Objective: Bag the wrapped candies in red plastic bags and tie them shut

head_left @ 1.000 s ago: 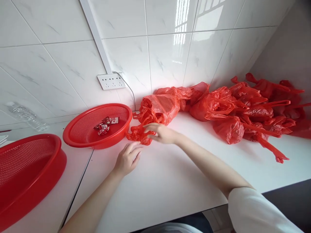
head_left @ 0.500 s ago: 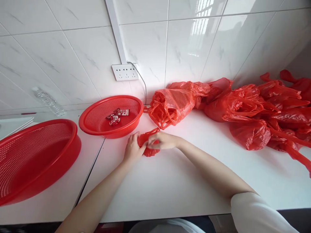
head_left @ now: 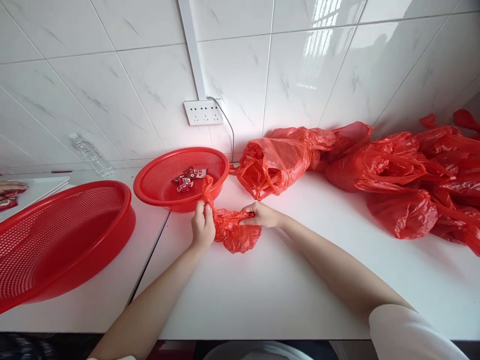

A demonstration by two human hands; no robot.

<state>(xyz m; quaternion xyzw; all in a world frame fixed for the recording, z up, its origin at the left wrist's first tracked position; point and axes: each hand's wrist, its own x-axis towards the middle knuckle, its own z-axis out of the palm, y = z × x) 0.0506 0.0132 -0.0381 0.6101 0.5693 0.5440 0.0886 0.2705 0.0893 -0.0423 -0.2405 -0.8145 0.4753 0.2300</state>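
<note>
crumpled red bag (head_left: 238, 239) is in front of the round basket (head_left: 153, 179) and toward its right, stretched between 2 hands. the left hand (head_left: 203, 227), nearer the basket's front rim, pinches an upright twist of the bag; the right hand (head_left: 263, 215), farther right of the basket, pinches the bag's upper edge. thin film could tear if the 2 pinches pulled apart too hard. the twist overlaps the basket's rim in view; i cannot tell if they touch, but a snag there could jolt the packets (head_left: 186, 183) inside the basket. right of the basket, the bag bundle (head_left: 287, 159) could slide if knocked.
</note>
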